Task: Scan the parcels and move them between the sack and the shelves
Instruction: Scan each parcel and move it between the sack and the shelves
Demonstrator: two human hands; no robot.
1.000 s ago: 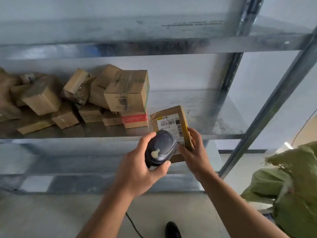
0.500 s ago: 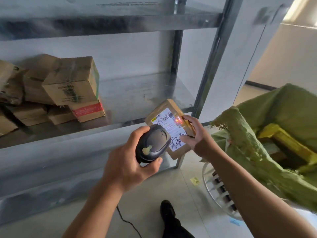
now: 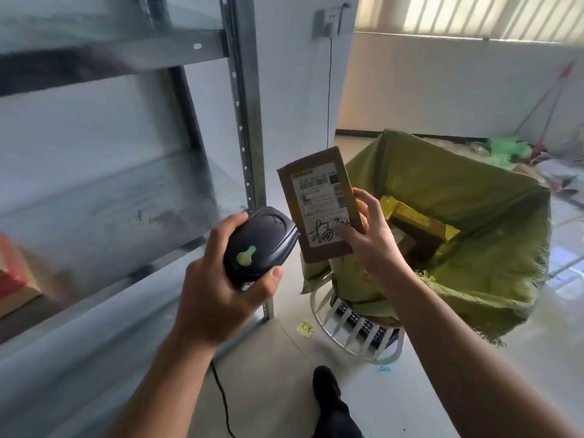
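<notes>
The right hand (image 3: 368, 245) grips a flat cardboard parcel (image 3: 319, 203) by its lower right edge, fingers curled round it and one fingertip over the handwritten part of the label. The parcel stands nearly upright, label facing the wearer. Just left of it, the left hand (image 3: 216, 297) is wrapped round a black handheld scanner (image 3: 259, 245) whose nose almost meets the parcel's lower left edge. Beyond and below the right hand gapes the green woven sack (image 3: 458, 184); the steel shelves (image 3: 249, 121) stand left of the left hand. Held by one edge without sagging, the parcel is probably light and fairly stiff. Bare cardboard should grip well and the label less so, so an edge hold clear of the barcode suits it.
</notes>
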